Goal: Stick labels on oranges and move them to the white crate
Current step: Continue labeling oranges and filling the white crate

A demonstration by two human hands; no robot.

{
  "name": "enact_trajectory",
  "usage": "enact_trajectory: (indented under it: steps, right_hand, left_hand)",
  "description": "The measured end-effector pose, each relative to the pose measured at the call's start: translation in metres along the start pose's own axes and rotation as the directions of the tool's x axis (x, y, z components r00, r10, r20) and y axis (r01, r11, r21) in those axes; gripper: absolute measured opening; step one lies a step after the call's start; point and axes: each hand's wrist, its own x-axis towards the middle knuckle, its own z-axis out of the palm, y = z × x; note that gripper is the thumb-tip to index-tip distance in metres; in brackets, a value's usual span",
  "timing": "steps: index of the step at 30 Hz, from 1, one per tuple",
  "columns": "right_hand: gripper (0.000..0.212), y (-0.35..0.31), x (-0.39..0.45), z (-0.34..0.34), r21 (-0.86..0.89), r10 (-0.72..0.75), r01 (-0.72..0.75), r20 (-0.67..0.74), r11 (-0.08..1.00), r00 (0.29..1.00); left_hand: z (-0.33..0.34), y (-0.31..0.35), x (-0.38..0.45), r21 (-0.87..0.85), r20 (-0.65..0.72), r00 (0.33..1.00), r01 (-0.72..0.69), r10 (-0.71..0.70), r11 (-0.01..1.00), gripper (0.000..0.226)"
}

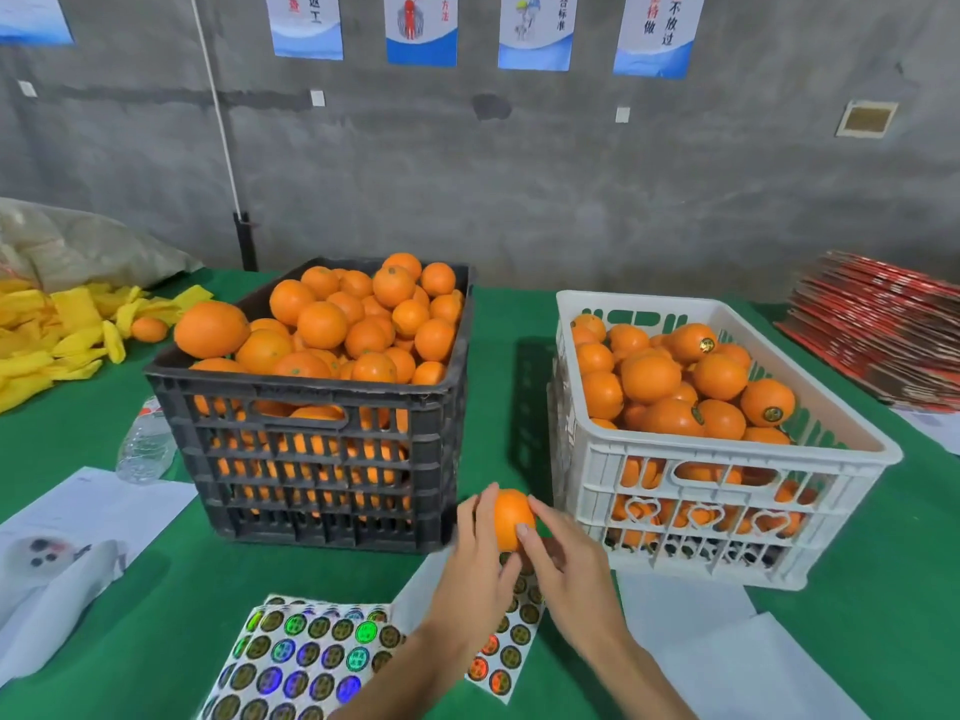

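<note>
Smooth bright orange (511, 517), left hand (480, 558) grip, unlabeled side showing

1. Green cloth (493, 324) covers the table, matt and slightly napped.
2. The black crate (311, 459) shows hard moulded plastic, dull and scuffed along its rim.
3. The white crate (727, 522) is plastic too, smoother with a faint sheen.
4. The oranges (322, 324) carry fine-pored, softly glossy peel.
5. The label sheets (306, 662) flash holographic foil on slick backing paper.
6. White paper sheets (104, 511) lie matt near the left edge.
7. The bottle (145, 449) looks like clear, crinkled plastic.
8. Yellow foam-like sleeves (47, 345) look soft and matt.
9. The back wall (519, 189) is rough grey concrete.
</note>
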Motion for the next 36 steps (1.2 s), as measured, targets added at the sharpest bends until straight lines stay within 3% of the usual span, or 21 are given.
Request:
enact_trajectory:
  steps: [5, 9, 13, 19, 25, 29, 36]
  right_hand:
    - [0.03, 0.028, -0.003, 0.016, -0.169, -0.036, 0.081, 0.251, 0.982, 0.967]
    - [0.05, 0.039, 0.004, 0.034, -0.338, -0.054, 0.174, 0.335, 0.925, 0.941]
    - [0.049, 0.043, 0.011, 0.042, -0.323, -0.013, 0.11, 0.288, 0.94, 0.958]
    - [0.032, 0.046, 0.016, 0.053, -0.31, 0.049, 0.008, 0.173, 0.951, 0.984]
    - [0.04, 0.045, 0.014, 0.048, -0.44, -0.053, 0.154, 0.233, 0.885, 0.971]
    - [0.049, 0.048, 0.01, 0.047, -0.409, -0.046, 0.139, 0.23, 0.902, 0.972]
    - [0.038, 0.047, 0.009, 0.052, -0.367, -0.043, 0.108, 0.181, 0.924, 0.983]
  left_hand:
    - [0.006, -0.039, -0.007, 0.053, 0.042, 0.993, 0.112, -0.114, 0.992, 0.071]
    - [0.005, -0.046, -0.009, -0.141, 0.039, 0.991, 0.131, -0.126, 0.981, 0.071]
    - [0.002, -0.046, -0.01, -0.199, 0.051, 0.979, 0.205, -0.198, 0.958, 0.073]
    - [0.003, -0.045, -0.013, -0.206, 0.086, 0.98, 0.195, -0.181, 0.959, 0.078]
    - [-0.001, -0.04, -0.013, -0.189, 0.08, 0.978, 0.203, -0.191, 0.961, 0.08]
    - [-0.003, -0.039, -0.015, -0.193, 0.078, 0.981, 0.187, -0.175, 0.963, 0.077]
    - [-0.003, -0.036, -0.016, -0.208, 0.083, 0.98, 0.196, -0.183, 0.958, 0.077]
